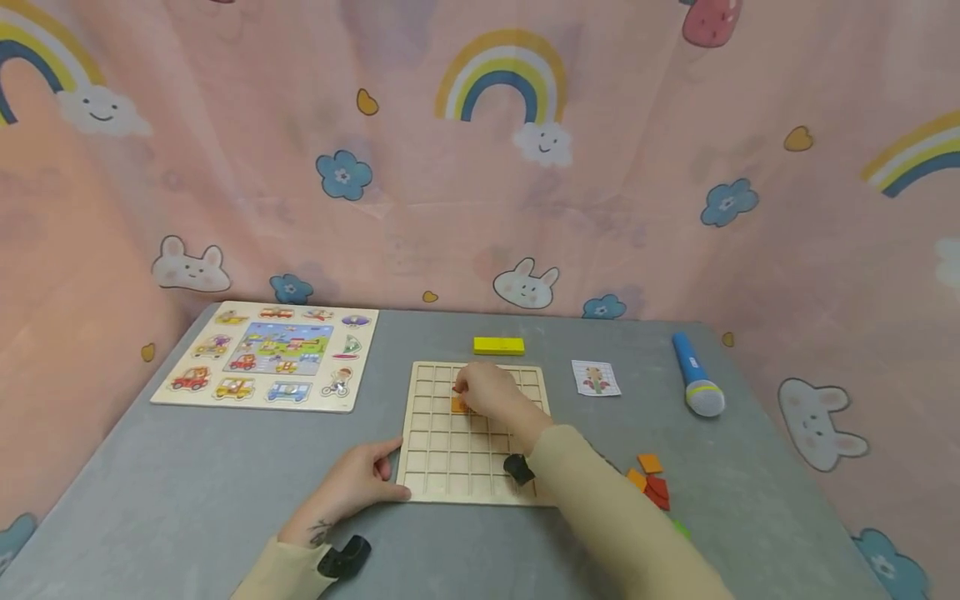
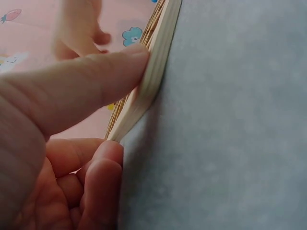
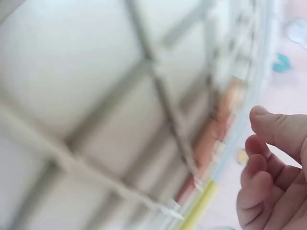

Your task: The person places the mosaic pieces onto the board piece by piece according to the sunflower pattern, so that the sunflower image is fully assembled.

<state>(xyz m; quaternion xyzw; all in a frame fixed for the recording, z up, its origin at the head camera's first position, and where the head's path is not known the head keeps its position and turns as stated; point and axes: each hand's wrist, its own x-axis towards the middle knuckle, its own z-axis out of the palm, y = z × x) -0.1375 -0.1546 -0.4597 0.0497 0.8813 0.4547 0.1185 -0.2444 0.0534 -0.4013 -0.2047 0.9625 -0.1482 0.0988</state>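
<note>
A pale wooden grid board (image 1: 431, 462) lies on the grey table. My left hand (image 1: 351, 485) holds its near left corner, the thumb (image 2: 120, 64) against one edge and curled fingers (image 2: 103, 177) at the other. Over the board's upper middle is my right hand (image 1: 491, 393), above an orange tile (image 1: 458, 406) set in the grid. A bit of red shows just by its fingertips. In the right wrist view, its thumb (image 3: 278, 127) and loosely bent fingers stand apart with nothing between them; blurred orange and red tiles (image 3: 211, 139) sit beyond in the grid.
Loose orange tiles (image 1: 650, 463) and red tiles (image 1: 657, 492) lie right of my right sleeve. Behind the board is a yellow block (image 1: 498, 346). A picture card (image 1: 596, 378) and a blue microphone (image 1: 697, 375) are at right, a vehicle puzzle board (image 1: 360, 337) at back left.
</note>
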